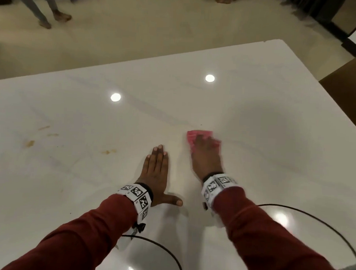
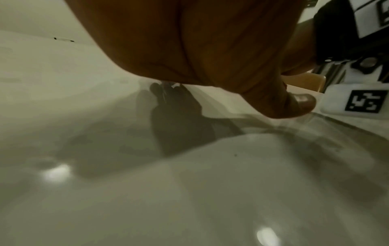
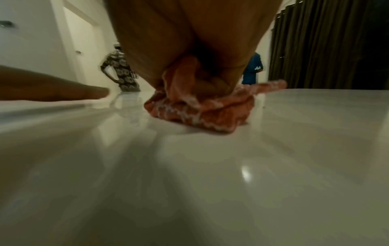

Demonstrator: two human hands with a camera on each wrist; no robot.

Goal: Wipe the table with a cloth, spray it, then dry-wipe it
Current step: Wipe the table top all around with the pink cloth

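The right hand (image 1: 205,154) presses a pink cloth (image 1: 193,137) down on the white glossy tabletop (image 1: 274,138), a little right of the middle of the head view. The cloth is bunched under the palm. In the right wrist view its folds (image 3: 202,113) push up between the curled fingers, which grip it, and pale flecks show along its creases; whether these are suds or a woven pattern cannot be told. This hand and the cloth are blurred in the head view.

The left hand (image 1: 157,174) lies flat on the tabletop just beside the right one, apart from the cloth, fingers straight and together, thumb (image 1: 173,201) spread out to the side. It holds nothing.

Several brownish stains (image 1: 30,143) mark the tabletop well to the left of both hands. Two round light reflections (image 1: 115,97) shine on the surface farther away. Both wrists carry white bands with black square markers (image 1: 137,193), over dark red sleeves (image 1: 79,232), and thin black cables (image 1: 163,249) curve across the near tabletop. No container shows in any view.

Beyond the far edge of the tabletop, on the cream floor (image 1: 156,23), stand the bare feet (image 1: 60,17) of another person.
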